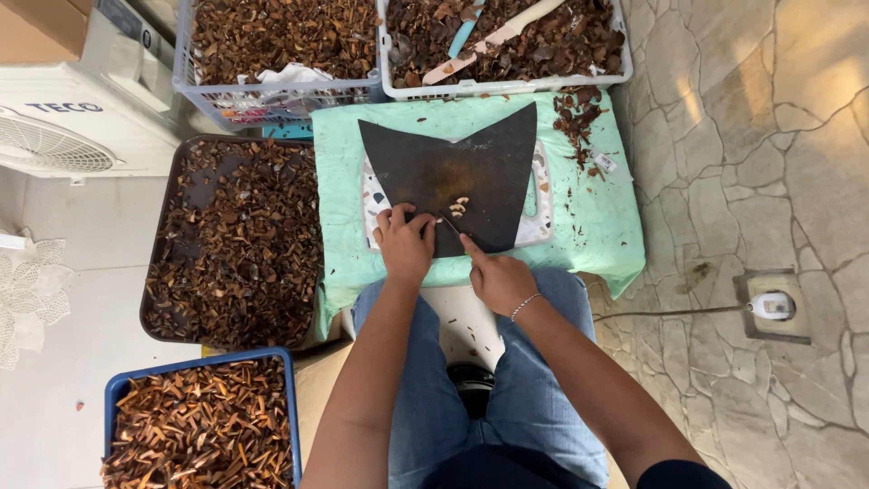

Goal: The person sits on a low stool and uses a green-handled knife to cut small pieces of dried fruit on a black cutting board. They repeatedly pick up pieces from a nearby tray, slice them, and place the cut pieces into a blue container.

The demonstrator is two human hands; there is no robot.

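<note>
Left hand [404, 243] pressed together on something small, hidden. Right hand [496, 279] pinching a thin blade [450, 224], angled far-left. Pale cut pieces [460, 207] just beyond, on dark mat [471, 163].

You have one view only, from the camera on your head, looking almost straight down over your lap. It sits close enough that your forearms enter from the bottom edge and your knees fill the lower middle. The desk [579, 226] with its green cloth lies just ahead of you, in the upper centre. The top edge cuts off two baskets [272, 91] at the far side. To your left the view takes in a brown tray [158, 263] and a blue crate [113, 389]; to your right, stone floor [769, 163].
</note>
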